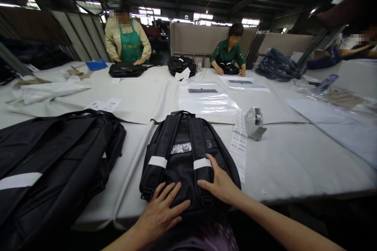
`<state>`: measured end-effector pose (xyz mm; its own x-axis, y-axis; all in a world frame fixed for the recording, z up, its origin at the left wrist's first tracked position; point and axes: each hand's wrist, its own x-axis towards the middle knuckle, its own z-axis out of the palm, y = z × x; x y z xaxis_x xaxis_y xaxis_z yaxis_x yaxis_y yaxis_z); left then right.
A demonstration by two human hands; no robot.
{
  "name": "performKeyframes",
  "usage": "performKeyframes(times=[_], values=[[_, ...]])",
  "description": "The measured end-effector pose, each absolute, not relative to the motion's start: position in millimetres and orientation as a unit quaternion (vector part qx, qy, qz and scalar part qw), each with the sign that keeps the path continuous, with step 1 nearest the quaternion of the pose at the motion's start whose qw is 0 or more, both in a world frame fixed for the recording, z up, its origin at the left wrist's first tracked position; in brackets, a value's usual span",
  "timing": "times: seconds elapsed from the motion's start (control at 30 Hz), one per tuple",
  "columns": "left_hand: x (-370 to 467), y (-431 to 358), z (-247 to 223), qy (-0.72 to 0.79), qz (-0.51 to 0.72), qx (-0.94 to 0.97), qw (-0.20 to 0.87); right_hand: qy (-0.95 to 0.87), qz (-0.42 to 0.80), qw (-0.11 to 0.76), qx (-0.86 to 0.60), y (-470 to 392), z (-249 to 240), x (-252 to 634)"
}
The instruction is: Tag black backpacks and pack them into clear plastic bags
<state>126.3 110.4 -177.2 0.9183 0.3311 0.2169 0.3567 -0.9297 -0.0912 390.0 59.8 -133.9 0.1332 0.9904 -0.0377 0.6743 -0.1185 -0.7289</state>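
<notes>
A black backpack (184, 172) lies in front of me at the table's near edge, its shoulder straps facing up. White paper bands wrap both straps, and a crinkled silvery strip (181, 148) shows between them. My left hand (161, 210) rests on the lower left of the backpack with fingers spread. On the right strap, just below its white band (203, 163), my right hand (220, 182) lies with thumb and forefinger apart. Neither hand grips anything that I can see.
More black backpacks (55, 157) are piled on the left. A grey tape dispenser (255, 123) and a label sheet (238, 145) lie right of my backpack. Clear plastic bags (206, 98) lie beyond. Two people (131, 43) handle black bags across the table (294, 157).
</notes>
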Motion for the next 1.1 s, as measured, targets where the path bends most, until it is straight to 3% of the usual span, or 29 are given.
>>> performKeyframes(times=[0.2, 0.33, 0.4, 0.53, 0.63, 0.8, 0.9, 1.03, 1.1], values=[[111.2, 115.0, -140.8, -0.16, -0.144, -0.976, -0.044, -0.649, 0.284, 0.286, -0.646, 47.1, -156.5, 402.6], [83.6, 145.6, -108.5, -0.387, -0.312, -0.866, -0.054, -0.642, 0.29, 0.3, -0.643, 51.6, -160.3, 409.4], [73.4, 164.1, -102.5, -0.482, -0.302, -0.819, -0.075, -0.637, 0.298, 0.31, -0.64, 54.6, -159.5, 410.8], [74.3, 185.2, -101.6, -0.547, -0.187, -0.766, -0.281, -0.615, 0.294, 0.329, -0.653, 57.3, -150.7, 413.7], [92.3, 180.7, -89.8, -0.558, -0.184, -0.685, -0.43, -0.639, 0.262, 0.32, -0.649, 57.0, -138.2, 416.0], [128.3, 147.0, -81.1, -0.456, -0.164, -0.566, -0.667, -0.7, 0.19, 0.286, -0.626, 55.1, -137.9, 419.8], [140.5, 129.2, -99.0, -0.47, -0.07, -0.632, -0.612, -0.719, 0.177, 0.279, -0.611, 52.3, -156.5, 420.8], [150.9, 124.1, -95.9, -0.461, 0.077, -0.839, -0.278, -0.737, 0.131, 0.259, -0.61, 48.5, -179.4, 419.8], [157.6, 126.6, -83.4, -0.407, 0.133, -0.887, -0.173, -0.745, 0.103, 0.243, -0.613, 47.6, -187.0, 419.0]])
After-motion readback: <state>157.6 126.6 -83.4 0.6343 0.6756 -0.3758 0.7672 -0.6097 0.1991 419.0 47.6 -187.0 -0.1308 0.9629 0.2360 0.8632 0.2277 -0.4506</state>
